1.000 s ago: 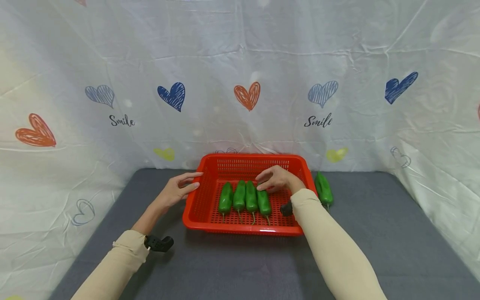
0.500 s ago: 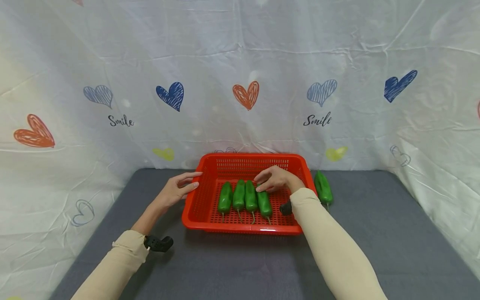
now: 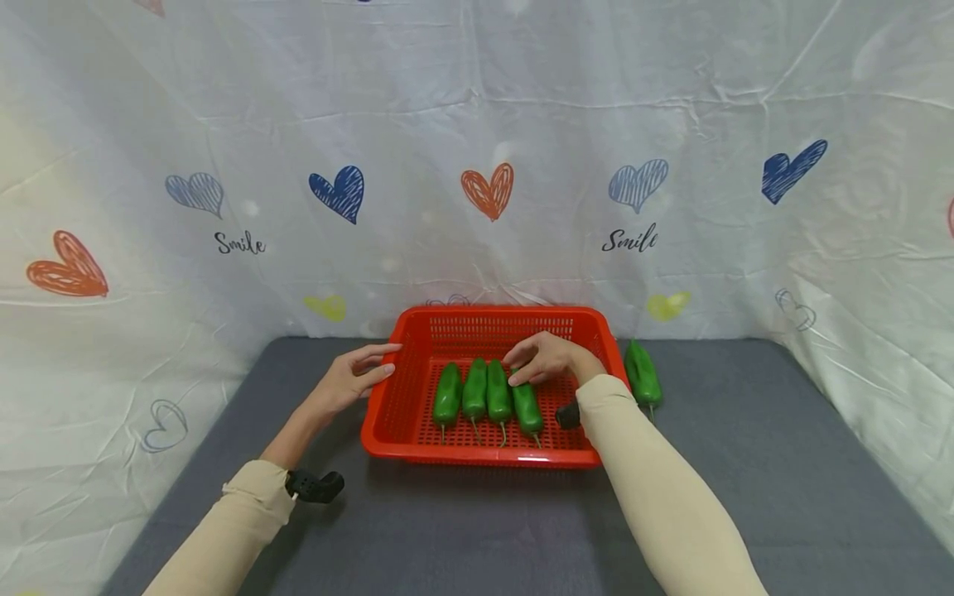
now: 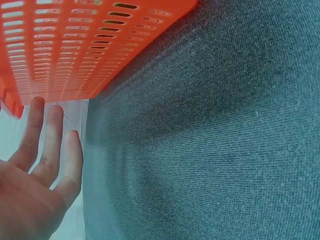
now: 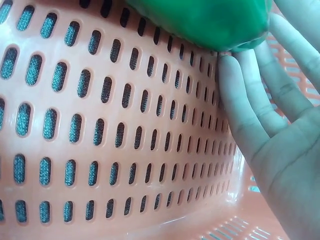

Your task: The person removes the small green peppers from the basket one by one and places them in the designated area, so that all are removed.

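Observation:
Inside the red plastic basket (image 3: 477,454), several long green peppers lie side by side with their stems toward the person. My right hand (image 3: 550,358) reaches over the basket and pinches the far end of the rightmost green pepper (image 3: 527,410). In the right wrist view, fingertips touch the tip of that pepper (image 5: 210,22), close over the slotted basket floor (image 5: 115,110). At the basket's left rim, my left hand (image 3: 349,381) rests with fingers extended. The left wrist view shows those fingers loosely straight beside the basket's outer wall (image 4: 75,45).
Another green pepper (image 3: 643,374) lies on the dark grey tablecloth (image 3: 477,538), just outside the basket's right wall. Behind the table hangs a white cloth (image 3: 417,74) printed with hearts. A black wrist strap with a camera (image 3: 316,487) sits on the left forearm.
The rightmost pepper in the basket has turned slightly, its stem end shifting a little to the right under my right hand. My left hand stays at the rim.

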A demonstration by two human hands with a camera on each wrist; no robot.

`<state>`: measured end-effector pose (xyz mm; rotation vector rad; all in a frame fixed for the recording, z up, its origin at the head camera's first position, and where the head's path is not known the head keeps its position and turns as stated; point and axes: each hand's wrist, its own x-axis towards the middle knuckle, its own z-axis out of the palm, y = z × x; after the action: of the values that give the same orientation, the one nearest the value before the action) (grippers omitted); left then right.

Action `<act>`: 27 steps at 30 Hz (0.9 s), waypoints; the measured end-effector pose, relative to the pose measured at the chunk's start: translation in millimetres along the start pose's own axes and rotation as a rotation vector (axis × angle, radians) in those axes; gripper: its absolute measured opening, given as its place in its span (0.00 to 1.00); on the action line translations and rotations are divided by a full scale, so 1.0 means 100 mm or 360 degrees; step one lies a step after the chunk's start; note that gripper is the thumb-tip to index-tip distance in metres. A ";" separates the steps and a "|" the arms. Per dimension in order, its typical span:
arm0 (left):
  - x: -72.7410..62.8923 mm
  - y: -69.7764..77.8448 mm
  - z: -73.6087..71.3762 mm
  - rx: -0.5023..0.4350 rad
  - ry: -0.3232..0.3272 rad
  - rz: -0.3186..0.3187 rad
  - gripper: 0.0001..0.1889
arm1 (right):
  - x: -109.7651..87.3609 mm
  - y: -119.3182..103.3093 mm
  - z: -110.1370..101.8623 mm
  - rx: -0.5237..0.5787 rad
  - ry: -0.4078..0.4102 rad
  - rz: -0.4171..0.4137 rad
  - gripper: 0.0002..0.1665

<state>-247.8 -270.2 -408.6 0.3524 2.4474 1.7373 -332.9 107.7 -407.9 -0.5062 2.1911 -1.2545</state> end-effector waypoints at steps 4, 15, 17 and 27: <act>0.00 0.00 0.00 -0.0017 -0.0009 0.0013 0.27 | 0.00 0.00 0.01 -0.0001 0.0020 0.0017 0.28; 0.00 -0.03 -0.01 -0.0027 -0.0014 0.0038 0.26 | -0.02 -0.02 0.02 0.0045 0.0024 0.0006 0.26; 0.00 -0.03 -0.01 -0.0026 -0.0021 0.0040 0.26 | -0.02 -0.03 0.02 0.0066 0.0024 0.0013 0.26; 0.00 -0.03 -0.01 -0.0027 -0.0016 0.0032 0.27 | -0.06 -0.06 0.02 0.0076 0.0000 0.0065 0.23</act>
<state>-248.5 -272.2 -411.0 0.3844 2.4294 1.7587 -326.9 107.2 -401.8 -0.4398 2.1555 -1.2818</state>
